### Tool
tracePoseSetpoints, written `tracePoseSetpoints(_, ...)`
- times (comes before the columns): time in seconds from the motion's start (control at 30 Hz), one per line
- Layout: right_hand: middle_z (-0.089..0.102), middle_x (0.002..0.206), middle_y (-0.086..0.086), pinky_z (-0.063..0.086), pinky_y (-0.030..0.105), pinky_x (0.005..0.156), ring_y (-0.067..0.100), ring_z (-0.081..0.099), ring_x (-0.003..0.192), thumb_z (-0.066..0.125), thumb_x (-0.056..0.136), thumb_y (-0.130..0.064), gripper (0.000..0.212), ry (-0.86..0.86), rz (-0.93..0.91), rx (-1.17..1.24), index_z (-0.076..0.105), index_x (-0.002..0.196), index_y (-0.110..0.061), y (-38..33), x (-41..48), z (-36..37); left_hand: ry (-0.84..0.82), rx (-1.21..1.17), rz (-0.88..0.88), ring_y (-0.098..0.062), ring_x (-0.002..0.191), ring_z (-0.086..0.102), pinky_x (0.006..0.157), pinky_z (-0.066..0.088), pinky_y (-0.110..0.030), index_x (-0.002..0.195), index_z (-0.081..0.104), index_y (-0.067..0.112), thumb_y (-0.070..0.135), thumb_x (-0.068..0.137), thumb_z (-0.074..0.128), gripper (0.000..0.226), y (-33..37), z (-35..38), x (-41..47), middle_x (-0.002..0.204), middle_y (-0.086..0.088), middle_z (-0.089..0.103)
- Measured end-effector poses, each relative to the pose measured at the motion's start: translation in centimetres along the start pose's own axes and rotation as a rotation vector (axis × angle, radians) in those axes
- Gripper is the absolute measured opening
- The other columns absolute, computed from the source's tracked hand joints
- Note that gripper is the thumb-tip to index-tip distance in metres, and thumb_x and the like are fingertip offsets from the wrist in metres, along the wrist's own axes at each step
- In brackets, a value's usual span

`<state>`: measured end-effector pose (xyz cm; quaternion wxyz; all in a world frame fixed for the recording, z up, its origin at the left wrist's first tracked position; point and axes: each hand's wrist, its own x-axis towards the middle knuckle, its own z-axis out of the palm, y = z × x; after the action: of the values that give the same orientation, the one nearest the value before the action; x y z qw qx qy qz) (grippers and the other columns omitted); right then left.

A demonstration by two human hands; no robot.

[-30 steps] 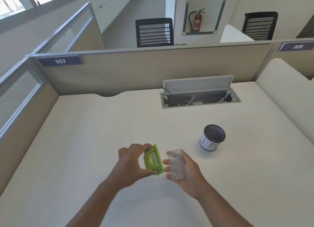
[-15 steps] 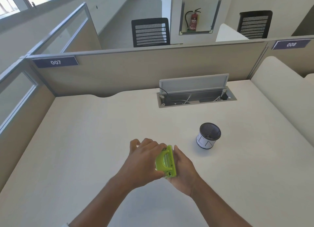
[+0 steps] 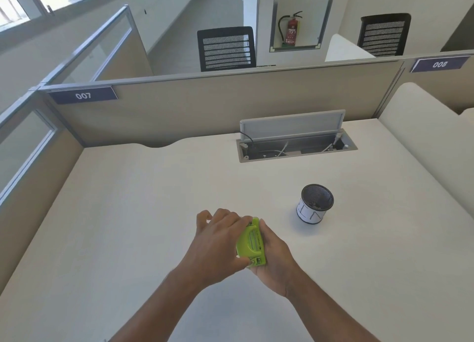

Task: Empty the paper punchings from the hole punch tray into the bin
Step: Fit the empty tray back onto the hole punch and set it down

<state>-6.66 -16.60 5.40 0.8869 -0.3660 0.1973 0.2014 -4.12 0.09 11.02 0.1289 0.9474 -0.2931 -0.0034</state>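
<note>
A lime-green hole punch (image 3: 252, 244) is pressed between both my hands above the desk near its front. My left hand (image 3: 218, 244) grips it from the left, fingers over its top. My right hand (image 3: 273, 252) cups its right side, where the clear tray sat a moment ago; the tray is hidden behind the punch and my palm. A small round bin (image 3: 316, 205) with a black mesh inside and a white printed wall stands upright on the desk, to the right of and beyond my hands. Small bits lie at its bottom.
The cream desk (image 3: 128, 213) is bounded by beige partitions (image 3: 179, 111) at the back and left. An open cable hatch (image 3: 295, 141) with its grey lid raised sits at the back centre. A raised cream ledge (image 3: 423, 136) runs along the right.
A second ago my right hand held the clear tray apart from the punch. Both hands have come together, and the tray is now pressed against the punch, out of sight.
</note>
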Motion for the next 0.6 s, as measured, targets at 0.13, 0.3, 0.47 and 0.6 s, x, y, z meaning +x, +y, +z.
tracePoseSetpoints(0.13,0.071,0.132,0.022,0.059,0.042,0.087,0.030,0.067,0.111,0.043,0.109,-0.052,0.054,-0.003,-0.011,-0.020,0.071,0.134,-0.013,0.3,-0.4,0.5,0.005,-0.010,-0.016,-0.012,0.133,0.051,0.113,0.027,-0.045,0.153,0.051,0.039,0.059,0.079,0.067,0.079,-0.2,-0.1,0.1,0.126,0.018,0.064)
tracePoseSetpoints(0.3,0.069,0.122,0.025,0.047,0.051,0.097,0.032,0.064,0.101,0.040,0.108,-0.053,0.062,0.005,-0.001,-0.007,0.065,0.140,-0.006,0.8,-0.8,0.6,0.004,-0.142,-0.080,-0.010,0.147,0.041,0.121,0.022,-0.043,0.164,0.040,0.034,0.064,0.074,0.072,0.100,-0.8,0.1,0.0,0.153,0.014,0.052)
tracePoseSetpoints(0.47,0.069,0.117,0.029,0.055,0.052,0.096,0.034,0.068,0.093,0.038,0.109,-0.053,0.064,-0.050,0.008,0.009,0.065,0.138,-0.002,0.9,-1.0,0.8,-0.098,-0.456,-0.218,0.022,0.140,0.019,0.118,0.027,-0.031,0.159,0.035,0.048,0.065,0.068,0.079,0.103,-1.8,1.1,-0.6,0.150,0.033,0.042)
tracePoseSetpoints(0.6,0.067,0.135,0.034,0.055,0.050,0.092,0.036,0.064,0.100,0.032,0.111,-0.051,0.062,-0.093,0.011,-0.078,0.064,0.140,-0.007,0.8,-1.4,1.3,-0.081,-0.524,-0.292,-0.008,0.131,0.034,0.089,0.038,-0.011,0.148,0.039,0.061,0.066,0.062,0.083,0.096,-2.4,1.6,-0.8,0.128,0.050,0.045)
